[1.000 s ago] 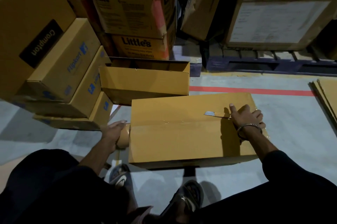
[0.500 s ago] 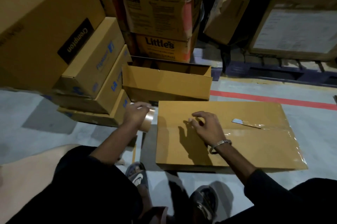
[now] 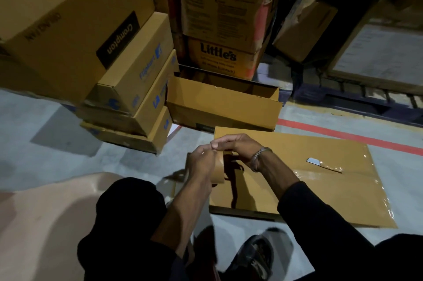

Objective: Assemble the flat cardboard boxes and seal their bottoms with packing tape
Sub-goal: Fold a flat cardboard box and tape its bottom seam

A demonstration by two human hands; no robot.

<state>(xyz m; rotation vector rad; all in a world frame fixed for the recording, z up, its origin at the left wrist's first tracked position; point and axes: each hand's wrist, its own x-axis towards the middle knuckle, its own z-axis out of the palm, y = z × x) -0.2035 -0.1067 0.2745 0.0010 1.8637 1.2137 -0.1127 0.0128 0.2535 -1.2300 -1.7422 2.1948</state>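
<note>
A brown cardboard box (image 3: 320,191) lies bottom-up on the floor in front of me, with clear tape along its seam on the right side. A small cutter blade (image 3: 313,161) rests on that seam. My left hand (image 3: 201,164) grips a roll of brown packing tape (image 3: 218,172) at the box's left end. My right hand (image 3: 235,148), wearing a metal bracelet, reaches across and pinches at the top of the roll, fingertips meeting those of the left hand. Whether a tape end is between the fingers I cannot make out.
An open-topped brown box (image 3: 224,109) stands just behind. Stacked cartons (image 3: 128,88) rise at the left and Little's cartons (image 3: 219,51) at the back. A red floor line (image 3: 343,136) runs at the right. My sandalled feet (image 3: 254,257) are below the box.
My right hand came from the box's right part across to the tape roll. My left hand lifted the roll from beside the box up over its left end. The view shifted left.
</note>
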